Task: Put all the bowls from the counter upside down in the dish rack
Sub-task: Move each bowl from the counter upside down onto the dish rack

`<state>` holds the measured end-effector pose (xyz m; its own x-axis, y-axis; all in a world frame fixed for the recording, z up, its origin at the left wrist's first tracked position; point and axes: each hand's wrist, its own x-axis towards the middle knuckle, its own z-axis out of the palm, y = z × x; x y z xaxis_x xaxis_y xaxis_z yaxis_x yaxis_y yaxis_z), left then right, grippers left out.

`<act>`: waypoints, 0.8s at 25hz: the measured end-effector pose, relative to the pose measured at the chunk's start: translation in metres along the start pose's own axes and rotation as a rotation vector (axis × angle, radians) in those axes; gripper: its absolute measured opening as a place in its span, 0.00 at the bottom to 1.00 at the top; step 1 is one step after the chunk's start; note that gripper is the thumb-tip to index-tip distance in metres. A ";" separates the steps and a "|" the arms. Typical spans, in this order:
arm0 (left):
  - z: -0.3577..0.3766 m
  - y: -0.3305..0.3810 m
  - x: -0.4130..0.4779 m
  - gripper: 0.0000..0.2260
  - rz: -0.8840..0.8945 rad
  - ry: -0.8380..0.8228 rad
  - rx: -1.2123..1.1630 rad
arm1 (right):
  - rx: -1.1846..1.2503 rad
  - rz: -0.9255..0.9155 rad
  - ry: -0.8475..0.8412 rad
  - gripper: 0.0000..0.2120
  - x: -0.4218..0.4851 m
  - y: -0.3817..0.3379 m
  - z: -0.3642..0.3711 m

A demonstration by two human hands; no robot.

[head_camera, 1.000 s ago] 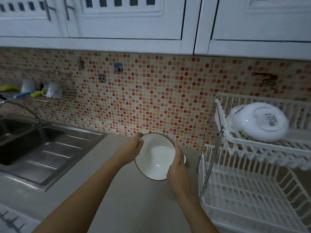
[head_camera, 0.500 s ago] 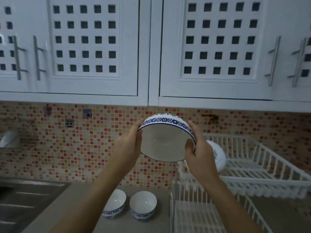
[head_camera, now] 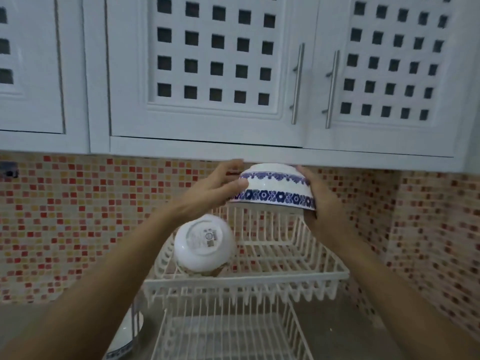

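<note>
left hand (head_camera: 213, 189), right hand (head_camera: 320, 201), both hands raised, gripping

Both hands, left (head_camera: 213, 189) and right (head_camera: 320, 201), held patterned bowl (head_camera: 275, 187) inverted above rack (head_camera: 259, 278); white bowl (head_camera: 204, 244) inverted on upper tier.

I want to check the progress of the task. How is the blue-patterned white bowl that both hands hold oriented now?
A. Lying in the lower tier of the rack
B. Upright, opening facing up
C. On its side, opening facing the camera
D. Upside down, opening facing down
D: the blue-patterned white bowl has its wide rim at the bottom and its narrow foot on top, held by the left hand and the right hand above the upper tier of the white wire dish rack.
</note>
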<state>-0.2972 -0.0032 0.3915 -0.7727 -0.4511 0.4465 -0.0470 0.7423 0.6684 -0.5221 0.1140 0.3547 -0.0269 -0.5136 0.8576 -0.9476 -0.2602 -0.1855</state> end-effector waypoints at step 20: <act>0.105 -0.070 0.082 0.34 -0.250 -0.223 0.421 | -0.058 -0.011 -0.977 0.56 0.016 0.131 0.039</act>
<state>-0.4236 -0.0407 0.3190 -0.8192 -0.5570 0.1367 -0.4606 0.7810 0.4217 -0.6339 0.0398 0.3256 0.2328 -0.9692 0.0798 -0.9610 -0.2418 -0.1339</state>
